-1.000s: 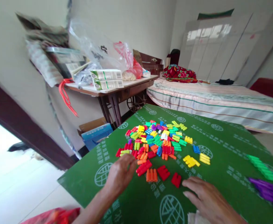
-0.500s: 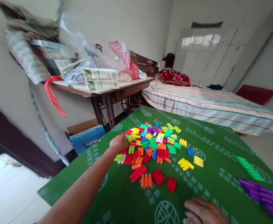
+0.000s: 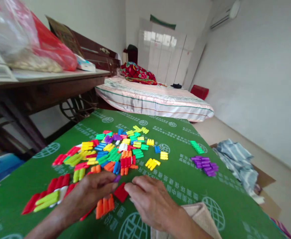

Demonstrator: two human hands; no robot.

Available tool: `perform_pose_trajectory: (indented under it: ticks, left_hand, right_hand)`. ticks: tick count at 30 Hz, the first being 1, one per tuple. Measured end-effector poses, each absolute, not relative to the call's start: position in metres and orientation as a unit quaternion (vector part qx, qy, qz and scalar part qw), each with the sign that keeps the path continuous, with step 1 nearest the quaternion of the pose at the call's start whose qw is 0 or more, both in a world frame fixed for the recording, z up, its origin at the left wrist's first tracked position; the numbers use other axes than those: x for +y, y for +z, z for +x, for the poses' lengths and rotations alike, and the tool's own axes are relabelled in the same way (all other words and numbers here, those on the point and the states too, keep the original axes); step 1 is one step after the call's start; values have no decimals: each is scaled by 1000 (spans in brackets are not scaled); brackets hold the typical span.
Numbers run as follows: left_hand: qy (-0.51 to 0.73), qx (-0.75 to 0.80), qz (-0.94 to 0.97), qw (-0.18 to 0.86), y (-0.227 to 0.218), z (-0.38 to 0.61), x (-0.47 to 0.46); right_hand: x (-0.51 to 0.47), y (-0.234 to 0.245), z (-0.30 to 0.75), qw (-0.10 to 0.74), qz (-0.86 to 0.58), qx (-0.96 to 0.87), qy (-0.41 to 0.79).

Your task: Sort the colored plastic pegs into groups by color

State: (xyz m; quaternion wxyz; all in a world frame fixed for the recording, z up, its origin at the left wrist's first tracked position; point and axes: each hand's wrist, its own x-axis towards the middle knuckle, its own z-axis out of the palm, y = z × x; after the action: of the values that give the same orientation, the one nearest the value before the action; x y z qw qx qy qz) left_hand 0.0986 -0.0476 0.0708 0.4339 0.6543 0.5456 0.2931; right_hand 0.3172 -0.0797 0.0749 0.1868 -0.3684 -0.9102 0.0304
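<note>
My left hand (image 3: 95, 189) is closed in a pinch at the near side of a loose pile of colourful plastic blocks shaped like joined tubes. Between its fingertips a small purple block (image 3: 116, 178) shows. Facing it, my right hand (image 3: 150, 197) has its fingers curled together; what they hold, if anything, is hidden. A red block (image 3: 121, 192) lies by the right fingertips. Just below the left hand is an orange block (image 3: 104, 206). Farther up the pile sit orange and red blocks (image 3: 126, 162) and green blocks (image 3: 113, 155).
The green table (image 3: 180, 189) bears a purple block cluster (image 3: 205, 166) and a green block row (image 3: 196, 147) at right. A beige cloth (image 3: 197, 217) lies under my right forearm. Beyond are a bed (image 3: 155, 99), a side desk (image 3: 48, 81) and a bluish cloth (image 3: 237, 162).
The view has turned right. My left hand has come from the pile's left side to its near side, with a purple block now in it. My right hand has moved in beside it.
</note>
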Motion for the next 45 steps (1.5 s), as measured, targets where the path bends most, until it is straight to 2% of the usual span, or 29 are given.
perform_pose_trajectory:
  ticks: [3, 11, 17, 21, 25, 35, 45]
  left_hand:
    - [217, 461, 678, 530, 66, 128, -55]
    - [226, 419, 624, 620, 39, 167, -54]
    - [219, 483, 649, 546, 34, 168, -56]
    - [213, 502, 650, 529, 36, 164, -61]
    - [228, 521, 628, 531, 29, 159, -65]
    - [231, 516, 623, 541, 43, 156, -62]
    - [340, 535, 585, 506, 50, 149, -47]
  right_hand:
    - [-80, 73, 318, 177, -357, -917, 4]
    - [-80, 57, 355, 117, -354, -928, -14]
    - [-43, 69, 448, 89, -498, -861, 51]
    - [-9, 71, 523, 1, -619, -784, 52]
    - [12, 69, 565, -24, -648, -760, 49]
    - [26, 62, 585, -78, -660, -745, 65]
    - [15, 73, 561, -45, -680, -731, 28]
